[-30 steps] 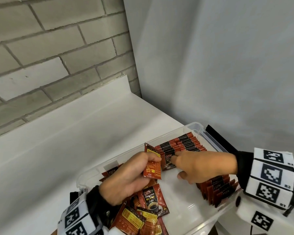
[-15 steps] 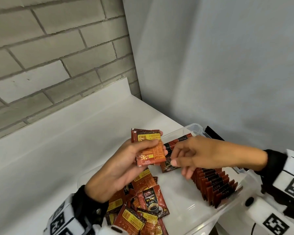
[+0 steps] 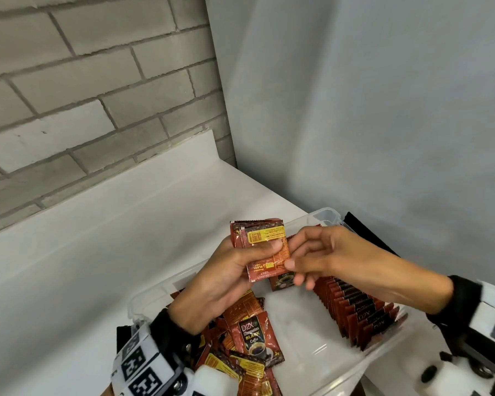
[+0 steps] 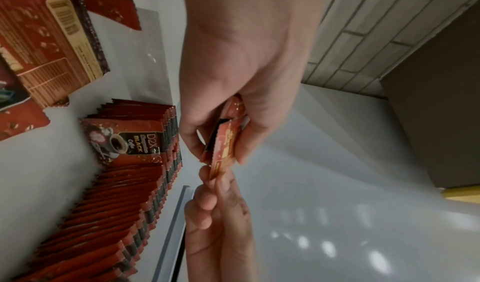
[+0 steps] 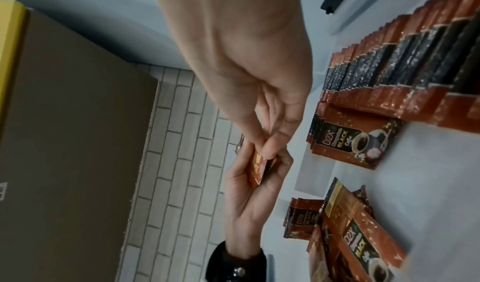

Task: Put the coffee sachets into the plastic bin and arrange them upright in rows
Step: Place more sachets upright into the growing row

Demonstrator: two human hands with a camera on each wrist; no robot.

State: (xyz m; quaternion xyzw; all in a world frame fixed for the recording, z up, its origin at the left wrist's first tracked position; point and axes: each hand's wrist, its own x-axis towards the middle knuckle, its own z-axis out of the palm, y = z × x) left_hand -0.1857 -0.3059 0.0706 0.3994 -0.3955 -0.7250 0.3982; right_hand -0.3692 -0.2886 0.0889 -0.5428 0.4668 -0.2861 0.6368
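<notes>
The left hand held a small stack of coffee sachets above the plastic bin, thumb pressed across the yellow-labelled back of the front packet and fingers curled behind it. The right hand had come in from the right and pinched the near edge of the same stack between thumb and forefinger; in the left wrist view its fingertips closed on the lower corner of the held sachets, and in the right wrist view the two hands met on the packets. How many sachets the stack held could not be told exactly, though at least two edges showed.

Inside the clear bin, which sat on the white tabletop in the corner by a grey brick wall, a row of sachets stood upright along the right side, packed face to back. A second upright row ran further back, its front packet showing the "D2X Black Coffee" face. At the near left end of the bin a loose heap of sachets lay flat and overlapping, some face up, some label side up. A black lid lay just beyond the bin's far right edge
</notes>
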